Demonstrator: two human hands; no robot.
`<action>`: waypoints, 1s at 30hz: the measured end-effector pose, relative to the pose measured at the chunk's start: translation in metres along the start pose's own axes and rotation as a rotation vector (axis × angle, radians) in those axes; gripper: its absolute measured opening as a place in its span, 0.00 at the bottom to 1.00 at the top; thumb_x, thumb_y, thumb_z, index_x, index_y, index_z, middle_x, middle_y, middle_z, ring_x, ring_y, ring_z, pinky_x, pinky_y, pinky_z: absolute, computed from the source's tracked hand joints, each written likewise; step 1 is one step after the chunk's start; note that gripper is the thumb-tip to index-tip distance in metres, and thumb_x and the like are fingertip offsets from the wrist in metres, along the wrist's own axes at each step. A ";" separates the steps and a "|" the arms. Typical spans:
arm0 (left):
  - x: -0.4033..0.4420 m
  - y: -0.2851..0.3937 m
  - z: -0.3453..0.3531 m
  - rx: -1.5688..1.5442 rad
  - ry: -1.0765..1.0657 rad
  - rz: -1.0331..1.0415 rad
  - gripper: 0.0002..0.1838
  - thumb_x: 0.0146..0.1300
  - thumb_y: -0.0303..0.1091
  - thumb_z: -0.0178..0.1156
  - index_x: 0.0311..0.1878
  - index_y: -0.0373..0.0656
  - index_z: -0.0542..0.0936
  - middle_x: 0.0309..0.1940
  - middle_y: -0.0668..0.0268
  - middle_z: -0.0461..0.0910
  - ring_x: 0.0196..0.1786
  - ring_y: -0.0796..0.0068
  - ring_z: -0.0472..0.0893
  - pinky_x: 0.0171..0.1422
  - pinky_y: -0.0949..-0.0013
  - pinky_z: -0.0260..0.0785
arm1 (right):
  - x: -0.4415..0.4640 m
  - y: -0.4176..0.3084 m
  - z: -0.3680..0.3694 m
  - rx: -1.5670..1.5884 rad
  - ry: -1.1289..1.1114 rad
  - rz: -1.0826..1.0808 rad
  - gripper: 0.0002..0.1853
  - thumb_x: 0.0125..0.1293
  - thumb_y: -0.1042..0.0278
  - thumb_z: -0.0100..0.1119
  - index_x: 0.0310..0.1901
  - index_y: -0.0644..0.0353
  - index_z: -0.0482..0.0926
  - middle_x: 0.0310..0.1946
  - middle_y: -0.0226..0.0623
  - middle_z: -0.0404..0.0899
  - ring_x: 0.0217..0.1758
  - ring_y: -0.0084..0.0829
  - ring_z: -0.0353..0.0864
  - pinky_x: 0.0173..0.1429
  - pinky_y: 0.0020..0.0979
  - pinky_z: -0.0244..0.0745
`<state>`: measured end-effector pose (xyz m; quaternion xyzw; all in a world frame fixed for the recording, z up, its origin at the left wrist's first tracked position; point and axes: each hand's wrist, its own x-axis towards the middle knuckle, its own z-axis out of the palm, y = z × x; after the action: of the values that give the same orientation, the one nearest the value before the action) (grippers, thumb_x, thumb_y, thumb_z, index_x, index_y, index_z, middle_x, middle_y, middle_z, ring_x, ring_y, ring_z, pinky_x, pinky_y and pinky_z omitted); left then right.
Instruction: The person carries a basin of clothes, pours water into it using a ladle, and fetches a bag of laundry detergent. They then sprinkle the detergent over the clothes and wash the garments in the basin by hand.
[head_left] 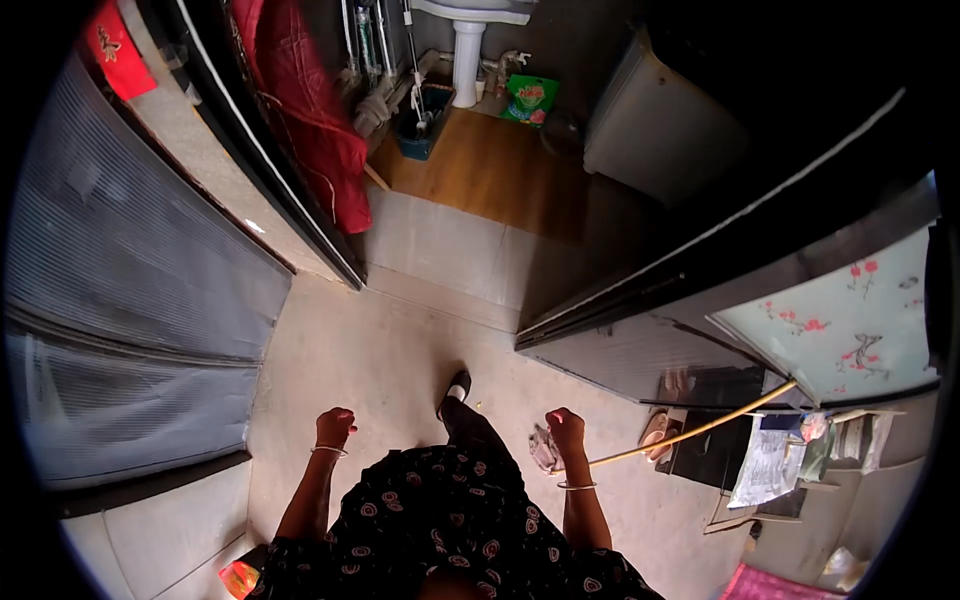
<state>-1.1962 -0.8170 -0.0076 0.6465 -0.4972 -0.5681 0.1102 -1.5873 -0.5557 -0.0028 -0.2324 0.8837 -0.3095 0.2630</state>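
My left hand (335,427) is curled into a fist on the left, above the concrete floor, with a bracelet (328,450) on its wrist. Nothing shows in its fingers. On the right, my right hand (566,430) is also closed, and no object is visible in it. A bangle (576,486) circles that wrist. Just beside the right hand, pale shoes (543,450) lie on the floor, partly hidden by it. A long yellow pole (690,434) runs from the upper right down to my right forearm, where its end is hidden. One dark shoe (459,385) of mine is stepping forward.
An open doorway with a dark door (640,350) lies ahead. Inside are a sink pedestal (467,65), a mop bucket (425,125), a green bag (530,98) and a white appliance (660,125). A red curtain (310,110) hangs left. Slippers (657,432) and a rack with cloths (770,465) stand right.
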 end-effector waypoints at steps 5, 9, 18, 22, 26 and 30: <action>0.050 0.057 0.016 0.102 -0.007 -0.016 0.10 0.52 0.26 0.55 0.36 0.32 0.79 0.29 0.58 0.81 0.26 0.69 0.82 0.28 0.72 0.73 | 0.098 -0.078 0.006 -0.073 -0.051 -0.126 0.10 0.56 0.60 0.58 0.32 0.57 0.80 0.27 0.48 0.80 0.34 0.48 0.80 0.38 0.41 0.75; 0.086 0.103 0.040 0.023 0.002 -0.019 0.10 0.52 0.26 0.55 0.37 0.32 0.79 0.29 0.58 0.81 0.27 0.70 0.83 0.27 0.72 0.72 | 0.180 -0.126 0.010 0.023 -0.064 -0.171 0.09 0.55 0.62 0.58 0.30 0.58 0.79 0.27 0.48 0.79 0.34 0.49 0.79 0.38 0.41 0.74; 0.233 0.214 0.075 0.035 -0.093 0.051 0.08 0.53 0.26 0.57 0.35 0.33 0.79 0.28 0.61 0.80 0.24 0.71 0.81 0.27 0.73 0.72 | 0.306 -0.193 0.003 -0.069 0.003 -0.012 0.11 0.56 0.56 0.57 0.32 0.54 0.80 0.29 0.46 0.80 0.37 0.45 0.80 0.40 0.41 0.74; 0.281 0.294 0.084 0.038 -0.135 0.113 0.07 0.53 0.25 0.56 0.34 0.32 0.79 0.27 0.60 0.79 0.26 0.72 0.80 0.28 0.73 0.74 | 0.338 -0.206 -0.010 -0.090 0.097 0.007 0.11 0.56 0.58 0.57 0.32 0.56 0.81 0.24 0.40 0.80 0.29 0.32 0.81 0.36 0.32 0.74; 0.319 0.355 0.097 0.028 -0.170 0.154 0.07 0.52 0.23 0.55 0.34 0.30 0.79 0.28 0.58 0.79 0.28 0.71 0.80 0.32 0.70 0.76 | 0.368 -0.194 -0.009 0.027 0.120 0.128 0.09 0.54 0.62 0.58 0.31 0.58 0.80 0.24 0.37 0.81 0.27 0.29 0.80 0.36 0.30 0.74; 0.358 0.394 0.123 0.019 -0.210 0.194 0.09 0.52 0.24 0.55 0.35 0.30 0.79 0.29 0.56 0.80 0.28 0.69 0.80 0.33 0.70 0.76 | 0.395 -0.188 -0.016 -0.069 0.139 0.118 0.09 0.53 0.63 0.58 0.31 0.59 0.80 0.23 0.36 0.81 0.26 0.27 0.80 0.35 0.29 0.74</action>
<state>-1.5539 -1.2296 0.0068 0.5333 -0.5716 -0.6145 0.1061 -1.8484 -0.9068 0.0072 -0.1667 0.9222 -0.2782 0.2107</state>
